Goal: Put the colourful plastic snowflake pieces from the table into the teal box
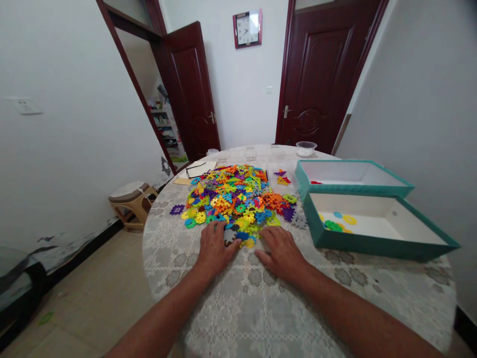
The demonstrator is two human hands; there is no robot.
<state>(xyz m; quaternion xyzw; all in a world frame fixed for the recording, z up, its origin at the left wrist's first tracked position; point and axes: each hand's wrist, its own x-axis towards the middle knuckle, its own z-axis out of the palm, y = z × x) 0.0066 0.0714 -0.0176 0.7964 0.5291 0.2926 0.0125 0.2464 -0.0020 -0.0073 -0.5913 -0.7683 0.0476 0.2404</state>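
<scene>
A big heap of colourful plastic interlocking pieces [238, 191], many of them gear- or snowflake-shaped, spreads over the table. At its near edge lies my left hand [216, 248], thumb and fingers apart around a few loose pieces. Close to that thumb are a dark blue piece [242, 235] and a grey one [229, 234]. My right hand [281, 251] rests at the heap's near right edge, palm down, thumb spread from the fingers, close to some yellow-green pieces [274, 220]. Neither hand visibly grips a piece; what lies under the palms is hidden.
Right of the heap stand two teal-edged boxes; the nearer box [380, 242] holds several pieces, the farther box [354, 189] a few red ones. Glasses [196, 170] lie on paper at the back left. A clear bowl [306, 148] stands at the far edge of the round table [238, 308].
</scene>
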